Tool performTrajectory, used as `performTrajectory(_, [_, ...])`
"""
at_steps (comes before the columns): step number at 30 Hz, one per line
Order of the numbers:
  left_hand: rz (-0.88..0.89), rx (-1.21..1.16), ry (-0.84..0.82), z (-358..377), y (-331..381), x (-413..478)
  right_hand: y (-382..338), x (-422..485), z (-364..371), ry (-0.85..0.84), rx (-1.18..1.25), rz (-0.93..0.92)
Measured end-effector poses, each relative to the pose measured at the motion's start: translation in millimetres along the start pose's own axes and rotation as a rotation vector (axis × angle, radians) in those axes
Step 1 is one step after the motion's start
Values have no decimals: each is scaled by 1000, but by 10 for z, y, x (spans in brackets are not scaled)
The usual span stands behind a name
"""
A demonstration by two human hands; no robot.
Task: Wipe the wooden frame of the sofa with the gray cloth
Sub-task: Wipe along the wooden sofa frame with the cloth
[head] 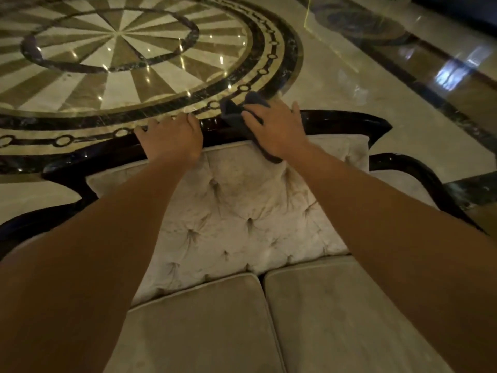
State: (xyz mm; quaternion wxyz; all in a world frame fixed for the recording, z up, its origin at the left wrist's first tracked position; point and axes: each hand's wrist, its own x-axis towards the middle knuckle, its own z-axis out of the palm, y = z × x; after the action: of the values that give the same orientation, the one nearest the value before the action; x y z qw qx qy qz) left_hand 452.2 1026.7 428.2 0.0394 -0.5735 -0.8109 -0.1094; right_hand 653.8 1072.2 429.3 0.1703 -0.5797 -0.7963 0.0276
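Observation:
The sofa's dark glossy wooden frame (347,120) runs along the top of the tufted beige backrest (242,205) and curves down both sides. My right hand (277,130) presses the gray cloth (234,114) onto the top rail near its middle; the cloth drapes over the rail, and one end hangs down onto the backrest under my palm. My left hand (172,138) grips the top rail just left of the cloth, fingers curled over the far edge. Both bare forearms reach over the seat.
Two beige seat cushions (215,327) lie below my arms. Behind the sofa spreads a polished marble floor (336,84) with a round inlaid medallion (118,49) and dark border strips. The frame's curved armrest (419,168) rises at the right.

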Motion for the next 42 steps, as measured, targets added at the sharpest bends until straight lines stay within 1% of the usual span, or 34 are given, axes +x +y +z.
performTrajectory(1, [4,-3,-13,-1,-18,-9,200,-8,-58,-5,-9,41])
performTrajectory(3, [1,0,-47,-2,-12,-12,602,-42,-185,7,-2,221])
performTrajectory(4, [-20,6,-76,-5,12,0,728,-55,-214,8,17,305])
performTrajectory(5, [-56,12,-109,-10,52,19,771,-53,-206,2,19,352])
performTrajectory(6, [-106,13,-146,-23,120,37,721,-39,-172,-5,17,358])
performTrajectory(7, [-158,14,-183,-41,231,44,619,-23,-128,-3,10,326])
performTrajectory(9, [-215,29,-234,-87,505,42,355,-19,-67,17,1,178])
performTrajectory(10, [-204,40,-246,-83,669,9,290,-33,-62,17,-9,93])
performTrajectory(12, [-122,50,-233,-38,1037,-54,423,-48,-108,-14,0,-2])
performTrajectory(13, [-84,49,-218,1,1225,-94,616,-55,-152,-29,24,8])
performTrajectory(17, [36,83,-168,148,1991,-211,1728,-80,-301,-12,101,189])
performTrajectory(20, [125,110,-150,285,2578,-258,2268,-109,-290,9,206,208])
performTrajectory(24, [264,162,-135,510,3401,-412,2816,-194,-229,109,374,196])
performTrajectory(27, [341,209,-121,725,3855,-490,3053,-243,-134,198,567,251])
performTrajectory(29, [366,227,-115,804,4047,-526,3104,-263,-98,233,741,335])
performTrajectory(31, [472,263,-68,897,4119,-577,3181,-307,38,211,819,469])
performTrajectory(33, [579,316,41,1005,4107,-593,3163,-404,268,59,777,553])
performTrajectory(34, [616,343,86,1038,4109,-597,3138,-485,382,-7,710,544])
performTrajectory(35, [662,386,115,1078,4118,-597,3124,-550,474,-45,658,482])
performTrajectory(37, [815,583,148,1205,4163,-626,3227,-576,613,-24,547,302])
performTrajectory(39, [924,851,108,1328,4201,-691,3448,-583,703,-66,376,194])
performTrajectory(41, [917,1032,19,1446,4266,-785,3799,-604,788,-100,196,129])
performTrajectory(42, [900,1084,-35,1501,4309,-832,3966,-613,818,-114,111,112])
